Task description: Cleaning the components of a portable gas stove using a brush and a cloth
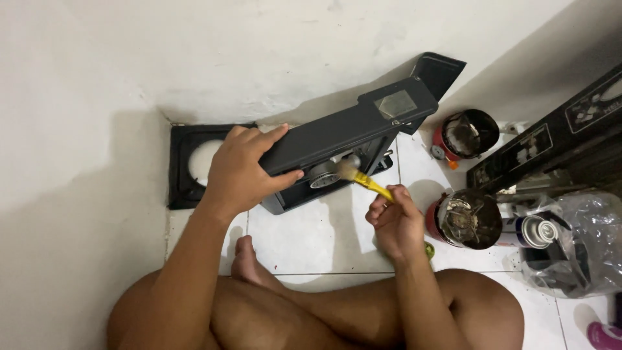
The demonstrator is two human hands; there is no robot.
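Brushing looks to be the step in hand: a black portable stove (337,139) is tipped up on its edge on the white tiled floor (311,240), near the corner where the floor meets the wall. The left hand (243,170) clamps its top edge, fingers over the upper face and thumb pressed on the near side, holding it tilted. The right hand (395,223) has its fingers closed round the yellow handle of a small brush (363,180), whose bristles touch the round silver burner (322,175) on the stove's exposed face. A square black pan support (184,168) lies flat by the wall, behind the left hand. At the right edge of the floor stand two round camping burners with red bases (468,217), a gas can (531,230) and a clear plastic bag (583,240). As a judgement, the next stroke calls for a steady left grip so the stove does not tip, and light, short sweeps round the burner
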